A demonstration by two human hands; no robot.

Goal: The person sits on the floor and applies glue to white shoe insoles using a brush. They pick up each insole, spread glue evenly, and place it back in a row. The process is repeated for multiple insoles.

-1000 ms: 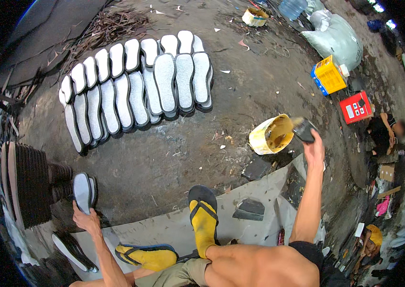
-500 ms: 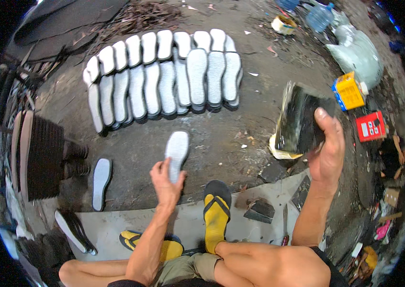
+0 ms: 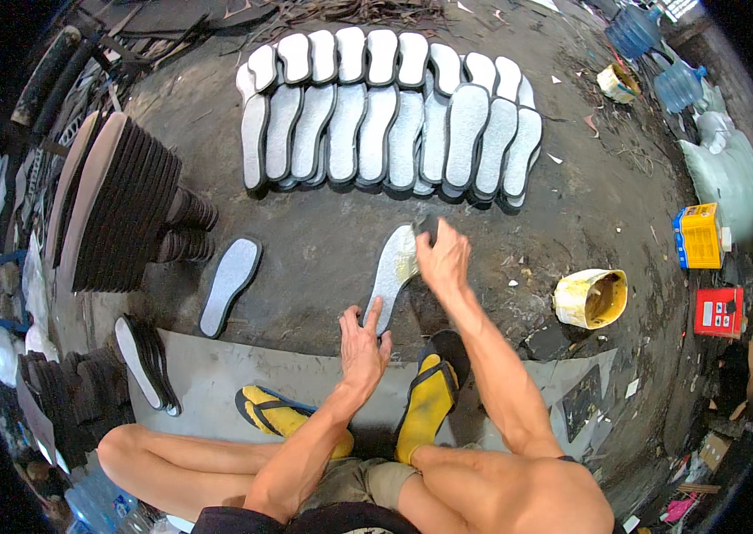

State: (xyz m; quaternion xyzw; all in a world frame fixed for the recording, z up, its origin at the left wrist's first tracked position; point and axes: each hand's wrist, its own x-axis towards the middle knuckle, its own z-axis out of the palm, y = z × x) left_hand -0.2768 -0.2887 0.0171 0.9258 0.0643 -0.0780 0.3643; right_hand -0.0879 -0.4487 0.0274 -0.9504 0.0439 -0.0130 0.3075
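A pale grey shoe sole (image 3: pixel 387 271) lies flat on the ground in front of me, with a wet yellowish smear on its upper part. My left hand (image 3: pixel 364 351) presses its outstretched index finger on the near end of this sole, the other fingers apart. At the far end, my right hand (image 3: pixel 444 260) grips a small flat black pad (image 3: pixel 427 229) against the sole's surface; my fingers hide much of the pad. Off to the right, a whitish pot (image 3: pixel 583 298) with yellow-brown residue inside stands on the ground.
Two rows of pale soles (image 3: pixel 368 133) lie overlapping ahead. One single sole (image 3: pixel 231 285) is to the left, near a tall stack of brown-edged soles (image 3: pixel 118 209). Grey sheeting (image 3: pixel 216 360) lies under my feet. A yellow box (image 3: pixel 700 235) and a red box (image 3: pixel 719 311) sit far right.
My right hand has swung left from above the pot to the sole, bringing the black pad down onto it. My left hand has shifted to the sole's near end. The view has turned right.
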